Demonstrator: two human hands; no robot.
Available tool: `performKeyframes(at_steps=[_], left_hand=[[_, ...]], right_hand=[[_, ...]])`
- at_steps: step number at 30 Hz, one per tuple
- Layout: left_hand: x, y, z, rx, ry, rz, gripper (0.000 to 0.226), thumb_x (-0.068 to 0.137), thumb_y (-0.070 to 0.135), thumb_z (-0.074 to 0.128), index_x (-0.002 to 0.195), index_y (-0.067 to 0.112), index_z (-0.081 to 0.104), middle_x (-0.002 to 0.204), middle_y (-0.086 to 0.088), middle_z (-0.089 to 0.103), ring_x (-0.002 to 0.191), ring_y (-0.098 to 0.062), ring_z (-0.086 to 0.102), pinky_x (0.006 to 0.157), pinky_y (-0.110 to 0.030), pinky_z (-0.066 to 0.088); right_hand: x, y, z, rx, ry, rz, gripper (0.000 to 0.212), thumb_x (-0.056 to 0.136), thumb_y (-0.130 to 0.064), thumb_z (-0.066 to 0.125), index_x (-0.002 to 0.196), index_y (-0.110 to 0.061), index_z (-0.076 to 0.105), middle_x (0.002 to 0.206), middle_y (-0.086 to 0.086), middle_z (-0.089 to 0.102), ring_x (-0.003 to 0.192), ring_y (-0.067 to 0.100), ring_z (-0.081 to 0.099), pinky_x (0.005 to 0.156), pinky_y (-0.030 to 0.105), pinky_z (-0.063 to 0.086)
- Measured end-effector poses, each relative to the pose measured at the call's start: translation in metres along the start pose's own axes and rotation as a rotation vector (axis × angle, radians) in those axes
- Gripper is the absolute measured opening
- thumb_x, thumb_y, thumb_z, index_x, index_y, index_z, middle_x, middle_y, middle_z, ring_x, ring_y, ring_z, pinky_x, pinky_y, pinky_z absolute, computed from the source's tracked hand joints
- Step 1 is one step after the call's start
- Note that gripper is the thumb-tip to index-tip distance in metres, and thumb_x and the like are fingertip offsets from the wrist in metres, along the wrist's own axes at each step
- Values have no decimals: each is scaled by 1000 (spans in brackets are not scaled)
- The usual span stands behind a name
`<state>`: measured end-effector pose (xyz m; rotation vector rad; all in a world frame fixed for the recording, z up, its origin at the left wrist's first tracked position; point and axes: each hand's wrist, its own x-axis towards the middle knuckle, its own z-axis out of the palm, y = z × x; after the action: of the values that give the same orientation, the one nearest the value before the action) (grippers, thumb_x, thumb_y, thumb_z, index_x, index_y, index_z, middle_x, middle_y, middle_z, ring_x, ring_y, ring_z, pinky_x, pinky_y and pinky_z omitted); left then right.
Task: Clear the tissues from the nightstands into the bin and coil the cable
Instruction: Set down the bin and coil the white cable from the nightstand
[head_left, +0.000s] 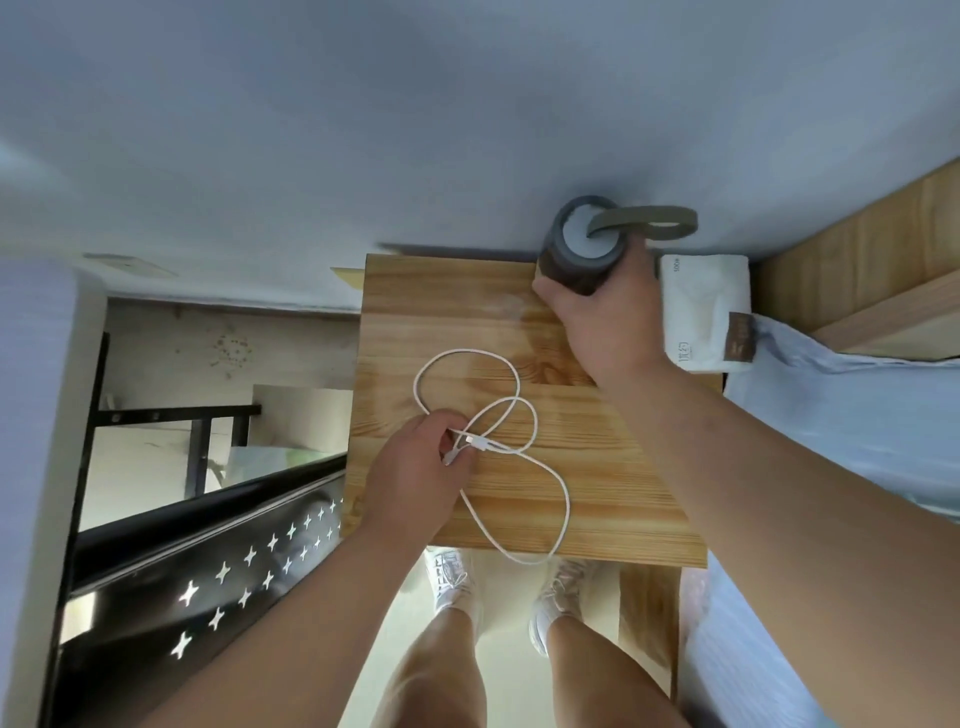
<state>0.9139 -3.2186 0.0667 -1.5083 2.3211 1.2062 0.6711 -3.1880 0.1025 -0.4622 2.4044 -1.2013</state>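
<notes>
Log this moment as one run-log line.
left hand: pinches white cable, loose loops on nightstand | right hand: grips dark bottle | tissue pack: beside bottle

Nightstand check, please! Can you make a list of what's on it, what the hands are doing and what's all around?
Surface: wooden nightstand, with a pale smudge near the back.
Job's things: white cable in loose loops, not yet coiled; no loose tissues or bin seen.
Clutter: dark bottle with a strap at the back; tissue pack at the back right corner.
Hands: left hand pinches the cable near its plugs; right hand grips the bottle.
Cables: only that one; one loop hangs over the front edge.
Surroundings: bed on the right, black metal frame with star cut-outs on the left, wall behind.
</notes>
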Motion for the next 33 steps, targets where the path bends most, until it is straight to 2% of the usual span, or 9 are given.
performKeyframes(at_steps=[5,9,12,15,20,23,28,30,33], left_hand=[[3,9,0,-306,4,-123,32,88,11,83,97,40,72,82,10,61,71,-2,58,71,-22,50],[-10,25,-11,-580,9,-259,35,92,-3,77,94,32,76,86,4,73,73,-15,75,68,-27,63],[-28,43,-29,-696,-24,-282,27,95,-8,72,101,18,77,94,-9,78,79,-17,77,65,-20,61],[-57,71,-56,-709,-77,-268,23,96,-5,72,109,13,78,103,-16,78,88,-21,76,69,-20,60],[-126,139,-121,-740,-211,-150,24,95,-6,73,103,15,80,91,-8,81,76,-14,76,68,-20,60],[-173,182,-161,-782,-293,-81,25,97,-5,72,107,17,80,87,-4,81,74,-14,74,69,-20,61],[-235,230,-215,-615,-263,47,36,101,12,73,125,38,67,79,7,74,66,-9,67,64,-24,59],[-249,240,-236,-468,-227,147,37,99,20,75,123,46,64,85,11,76,61,-4,63,58,-19,55],[-263,245,-262,-369,-220,217,43,93,26,80,119,55,64,95,9,78,60,0,61,57,-17,53]], right_hand=[[1,7,3,33,-38,59,69,73,-29,93,132,-20,59,130,-5,69,124,15,63,108,32,48],[-26,7,-19,81,-77,110,78,77,-22,90,141,-35,47,118,-40,60,116,-14,55,94,2,39],[-80,3,-42,31,-133,195,78,89,-32,80,155,-28,38,145,-17,56,133,4,50,106,20,42],[-134,-9,-71,-19,-280,208,41,98,-26,68,136,-37,58,134,-19,60,125,3,56,107,32,49],[-194,-67,-140,-115,-377,-24,44,101,-25,62,144,-35,56,141,-27,49,135,-6,42,113,21,34],[-211,-112,-192,-60,-360,43,35,98,-30,65,128,-48,62,120,-38,63,117,-14,55,97,15,45],[-234,-173,-264,-30,-378,39,28,97,-31,63,90,-59,66,80,-21,72,65,0,64,59,10,43],[-242,-190,-285,20,-388,48,17,93,-44,59,82,-49,71,72,-11,71,53,2,55,53,13,40],[-251,-209,-310,119,-388,81,34,84,-56,57,83,-25,72,63,-3,65,46,2,46,52,20,37]])
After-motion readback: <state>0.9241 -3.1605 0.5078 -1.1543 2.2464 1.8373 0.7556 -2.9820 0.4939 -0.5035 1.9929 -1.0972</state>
